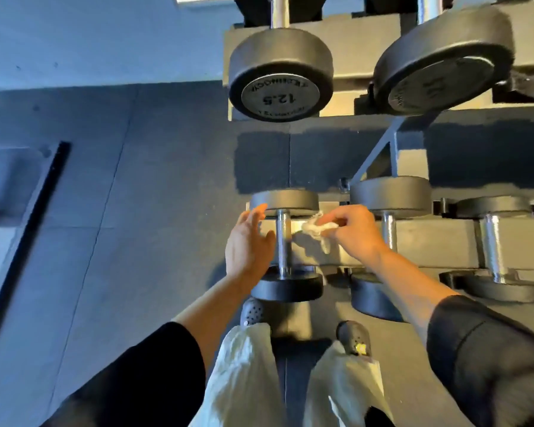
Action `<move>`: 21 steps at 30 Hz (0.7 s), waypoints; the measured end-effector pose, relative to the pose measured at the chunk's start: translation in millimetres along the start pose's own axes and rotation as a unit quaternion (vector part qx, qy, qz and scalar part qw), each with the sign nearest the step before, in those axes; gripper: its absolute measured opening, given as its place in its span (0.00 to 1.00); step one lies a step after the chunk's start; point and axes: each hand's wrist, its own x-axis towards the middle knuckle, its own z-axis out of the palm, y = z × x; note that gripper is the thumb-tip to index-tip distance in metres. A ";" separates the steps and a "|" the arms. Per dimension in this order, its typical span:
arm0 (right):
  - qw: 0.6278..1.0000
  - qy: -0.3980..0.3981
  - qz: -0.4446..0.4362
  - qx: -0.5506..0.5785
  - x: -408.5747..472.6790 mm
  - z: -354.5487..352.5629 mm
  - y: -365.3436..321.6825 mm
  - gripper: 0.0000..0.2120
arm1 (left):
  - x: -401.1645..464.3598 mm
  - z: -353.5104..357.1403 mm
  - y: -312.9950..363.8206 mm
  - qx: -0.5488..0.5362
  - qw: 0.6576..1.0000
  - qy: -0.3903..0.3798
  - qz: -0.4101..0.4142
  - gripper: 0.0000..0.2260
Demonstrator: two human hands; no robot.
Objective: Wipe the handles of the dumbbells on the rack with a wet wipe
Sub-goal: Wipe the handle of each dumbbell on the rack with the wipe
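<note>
A black dumbbell with a chrome handle (pixel 283 241) lies on the lower shelf of the rack (pixel 438 241), straight ahead of me. My left hand (pixel 248 241) hovers just left of that handle with fingers straight, holding nothing. My right hand (pixel 353 231) pinches a crumpled white wet wipe (pixel 315 229) just right of the handle, close to it. Two more dumbbells (pixel 389 232) (pixel 492 241) lie to the right on the same shelf.
The upper shelf holds larger dumbbells, one marked 12.5 (pixel 279 75) and another (pixel 441 63) overhanging the lower row. Dark rubber floor (pixel 136 211) stretches left. My shoes (pixel 252 311) stand right by the rack's base.
</note>
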 end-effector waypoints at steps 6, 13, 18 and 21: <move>0.997 -0.058 -0.052 0.003 17.6 1.0 41.6 0.12 | -19.4 45.1 9.5 0.025 0.997 0.072 -0.009 0.23; 0.996 -0.037 -0.085 -0.012 33.2 27.9 71.2 0.11 | -19.4 78.1 -14.8 0.091 0.986 0.123 0.066 0.25; 0.995 -0.010 -0.094 -0.025 48.7 53.6 91.5 0.11 | -17.0 93.1 -37.4 0.108 0.986 0.099 0.074 0.31; 0.992 0.039 -0.108 -0.042 54.6 66.6 97.5 0.10 | -19.4 98.8 -43.3 0.092 0.989 0.086 0.082 0.34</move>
